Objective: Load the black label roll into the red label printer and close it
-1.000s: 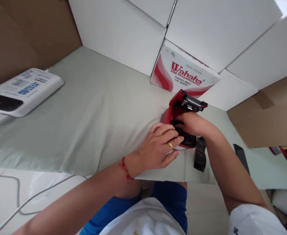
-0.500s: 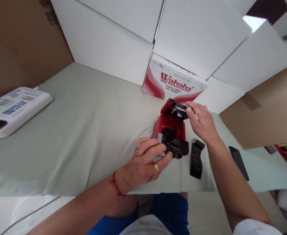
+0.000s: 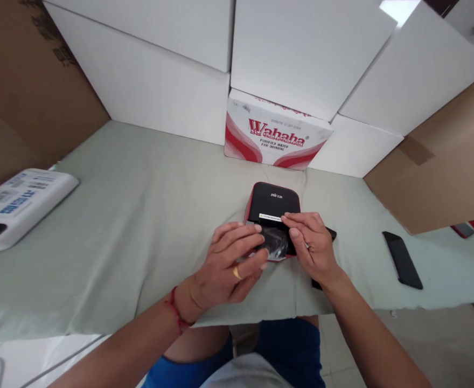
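Note:
A small red device with a black lid [image 3: 275,203] lies on the pale green cloth [image 3: 148,215] in front of me, its lid down. My left hand [image 3: 229,264], with a gold ring, curls its fingers around the device's near left side, pinching a shiny black strip [image 3: 275,241] at its front. My right hand [image 3: 309,245] holds the near right edge of the device, fingertips pressed on the lid by a white label. A black part lies partly hidden under my right hand.
A red and white Wahaha box [image 3: 275,137] stands behind the device among white boxes [image 3: 301,59]. A white machine [image 3: 16,205] sits at the left edge. A black phone [image 3: 402,267] lies right. Brown cardboard [image 3: 443,161] leans on both sides.
The device's lid was standing open and is now down. My right hand came from the raised lid to the front edge. My left hand stayed at the front of the device.

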A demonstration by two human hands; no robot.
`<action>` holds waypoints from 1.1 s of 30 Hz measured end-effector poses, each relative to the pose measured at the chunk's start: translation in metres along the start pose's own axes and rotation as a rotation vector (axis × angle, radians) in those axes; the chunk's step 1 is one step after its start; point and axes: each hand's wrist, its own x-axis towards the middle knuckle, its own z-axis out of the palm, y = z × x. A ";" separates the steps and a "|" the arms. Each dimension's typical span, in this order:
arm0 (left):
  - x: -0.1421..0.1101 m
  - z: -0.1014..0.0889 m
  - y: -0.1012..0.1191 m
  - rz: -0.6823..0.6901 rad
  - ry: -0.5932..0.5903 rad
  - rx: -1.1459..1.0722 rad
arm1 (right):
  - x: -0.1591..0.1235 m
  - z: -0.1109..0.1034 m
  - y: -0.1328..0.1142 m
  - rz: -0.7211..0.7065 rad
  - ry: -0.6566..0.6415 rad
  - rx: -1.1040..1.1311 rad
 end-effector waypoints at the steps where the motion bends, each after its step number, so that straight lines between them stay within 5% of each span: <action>1: 0.003 0.000 -0.005 -0.035 -0.011 -0.040 | -0.001 0.002 0.001 -0.004 0.017 0.009; 5: 0.016 -0.002 -0.031 -0.246 -0.055 -0.219 | -0.001 0.007 0.002 -0.035 0.068 0.033; 9: 0.014 -0.001 -0.051 -0.310 -0.136 -0.411 | -0.007 0.009 0.005 -0.045 0.070 0.052; 21: -0.003 0.004 -0.035 -0.379 -0.090 -0.422 | -0.011 0.014 0.016 -0.056 0.074 0.136; 28: 0.000 0.017 -0.060 -0.704 -0.042 -0.887 | -0.001 0.000 0.001 0.145 -0.052 0.131; 33: 0.008 0.031 -0.083 -0.874 -0.210 -1.252 | -0.003 0.008 -0.023 -0.003 -0.018 0.018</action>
